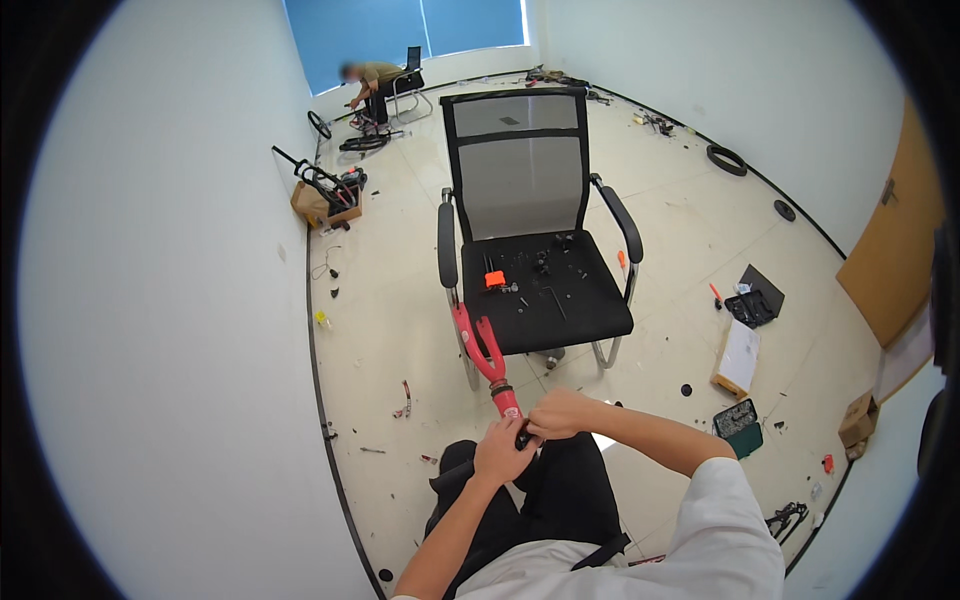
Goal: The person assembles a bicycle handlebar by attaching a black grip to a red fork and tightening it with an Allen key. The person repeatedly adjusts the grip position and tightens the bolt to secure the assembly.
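We have both hands at the near end of a red fork (491,368), its prongs pointing toward the chair (590,305).

On the left, a cardboard box (345,214) holds dark bike parts; to the right, an open black case (752,308) lies with contents we cannot make out, then an open green case (743,441) with small pieces in one half, and a brown carton (858,418), its inside unseen. Our hands cover the fork's near end, and the dark piece (523,438) between them is hard to identify. The left hand (503,455) has its fingers curled around that end of the fork; the right hand (562,415) bends its fingers in beside the dark piece, though how far they close, or on what, we cannot tell.
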`<action>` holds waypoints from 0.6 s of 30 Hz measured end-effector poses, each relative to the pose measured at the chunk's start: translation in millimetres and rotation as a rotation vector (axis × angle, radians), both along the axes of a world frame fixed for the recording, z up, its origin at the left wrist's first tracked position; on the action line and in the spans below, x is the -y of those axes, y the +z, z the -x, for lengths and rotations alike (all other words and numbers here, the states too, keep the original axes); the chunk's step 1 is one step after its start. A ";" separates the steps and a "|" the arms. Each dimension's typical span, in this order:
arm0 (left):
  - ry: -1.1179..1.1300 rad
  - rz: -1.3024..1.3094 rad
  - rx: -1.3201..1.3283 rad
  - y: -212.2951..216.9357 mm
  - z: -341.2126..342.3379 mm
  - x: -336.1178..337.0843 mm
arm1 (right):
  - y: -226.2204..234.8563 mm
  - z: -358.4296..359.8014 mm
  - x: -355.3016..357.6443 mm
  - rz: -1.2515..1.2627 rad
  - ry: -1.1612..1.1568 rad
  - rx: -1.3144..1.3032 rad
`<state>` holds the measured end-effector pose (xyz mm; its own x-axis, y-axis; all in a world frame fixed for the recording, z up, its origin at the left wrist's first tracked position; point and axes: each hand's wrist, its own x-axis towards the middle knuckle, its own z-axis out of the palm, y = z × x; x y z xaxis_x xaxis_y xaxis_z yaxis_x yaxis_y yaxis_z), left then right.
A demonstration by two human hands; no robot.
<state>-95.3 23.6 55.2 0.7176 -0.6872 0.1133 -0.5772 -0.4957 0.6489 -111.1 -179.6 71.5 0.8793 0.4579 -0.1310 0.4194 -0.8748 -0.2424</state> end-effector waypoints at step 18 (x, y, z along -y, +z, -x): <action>0.237 0.159 -0.112 -5.3 1.8 17.7 | 37.8 28.1 -7.5 -0.254 -0.326 -0.022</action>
